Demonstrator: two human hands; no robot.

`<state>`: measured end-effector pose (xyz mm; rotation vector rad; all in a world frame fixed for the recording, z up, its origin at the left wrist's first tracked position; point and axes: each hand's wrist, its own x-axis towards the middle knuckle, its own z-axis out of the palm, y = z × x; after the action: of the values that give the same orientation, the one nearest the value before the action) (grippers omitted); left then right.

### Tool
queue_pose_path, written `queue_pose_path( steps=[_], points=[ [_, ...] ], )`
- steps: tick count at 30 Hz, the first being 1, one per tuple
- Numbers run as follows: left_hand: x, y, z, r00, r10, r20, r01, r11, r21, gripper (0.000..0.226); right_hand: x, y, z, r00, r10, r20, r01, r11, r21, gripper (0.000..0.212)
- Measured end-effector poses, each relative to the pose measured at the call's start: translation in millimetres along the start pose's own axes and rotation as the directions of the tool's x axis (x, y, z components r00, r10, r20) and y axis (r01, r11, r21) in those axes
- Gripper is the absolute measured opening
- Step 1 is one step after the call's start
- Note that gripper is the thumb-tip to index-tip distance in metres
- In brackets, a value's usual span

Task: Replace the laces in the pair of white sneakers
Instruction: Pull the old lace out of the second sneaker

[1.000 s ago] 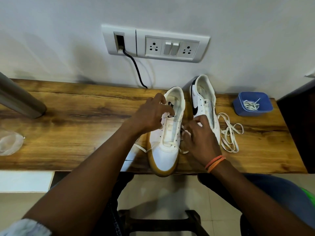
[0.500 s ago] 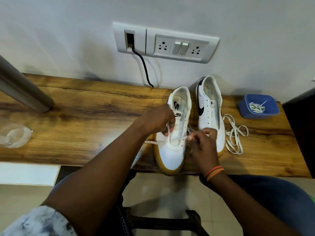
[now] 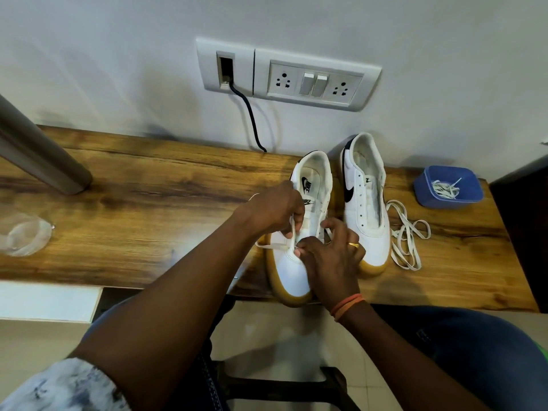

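Two white sneakers with gum soles stand side by side on the wooden desk (image 3: pixel 148 209), toes toward me. The left sneaker (image 3: pixel 292 271) has a cream lace (image 3: pixel 274 246) through its lowest eyelets. My left hand (image 3: pixel 274 207) pinches one strand of that lace above the eyelets. My right hand (image 3: pixel 329 253) pinches the lace near the toe end of the lacing, its fingers curled over the shoe's front. The right sneaker (image 3: pixel 366 209) has bare eyelets. A loose cream lace (image 3: pixel 406 235) lies coiled on the desk beside it.
A blue tub (image 3: pixel 447 188) holding more lace stands at the desk's right end. A clear plastic item (image 3: pixel 23 232) lies at the left. A grey post (image 3: pixel 38 155) slants up at the left. A wall socket panel (image 3: pixel 314 81) with a black cable (image 3: pixel 250 120) is behind the shoes.
My right hand has moved left across the left sneaker's toe to the lace end. My left hand keeps its pinch on the strand. The camera has shifted closer.
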<state>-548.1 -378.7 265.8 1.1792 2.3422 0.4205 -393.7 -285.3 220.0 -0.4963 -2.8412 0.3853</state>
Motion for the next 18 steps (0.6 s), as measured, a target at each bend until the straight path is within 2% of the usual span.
queue_pose_path(
  steps=[3, 6, 9, 11, 13, 15, 18],
  points=[
    [-1.3, -0.6, -4.3, 1.000, 0.006, 0.019, -0.006, 1.000, -0.027, 0.029, 5.6, -1.1, -6.4, 0.996, 0.073, -0.047, -0.067, 0.990, 0.126, 0.013],
    [-1.2, -1.8, -7.8, 0.999, 0.028, 0.029, -0.027, 0.999, -0.033, 0.027, 10.5, 19.7, -24.8, 0.967, 0.233, -0.099, -0.200, 0.943, 0.264, 0.008],
    [-1.9, -0.5, -7.9, 0.999, 0.008, 0.039, -0.007, 0.999, -0.045, 0.026, 14.1, 40.1, -39.5, 0.943, 0.321, -0.083, -0.290, 0.921, 0.261, 0.007],
    [-1.0, 0.5, -7.1, 0.999, 0.008, 0.038, -0.007, 0.999, -0.037, 0.027, 12.5, 36.1, -38.5, 0.970, 0.236, -0.059, -0.222, 0.958, 0.183, 0.014],
    [-0.4, 0.0, -6.6, 0.999, 0.018, 0.035, -0.018, 1.000, -0.025, 0.027, 8.6, 23.1, -29.0, 0.996, 0.082, -0.035, -0.077, 0.990, 0.119, 0.024],
    [-0.9, -0.3, -5.4, 0.999, 0.025, 0.029, -0.025, 0.999, -0.027, 0.028, 6.3, 7.8, -17.0, 1.000, -0.013, 0.016, 0.012, 0.998, 0.059, 0.023],
    [-1.1, 1.2, -3.4, 1.000, 0.019, 0.014, -0.019, 1.000, -0.012, 0.028, 7.9, -4.8, -3.5, 0.999, 0.029, 0.045, -0.030, 0.999, 0.017, 0.012]
  ],
)
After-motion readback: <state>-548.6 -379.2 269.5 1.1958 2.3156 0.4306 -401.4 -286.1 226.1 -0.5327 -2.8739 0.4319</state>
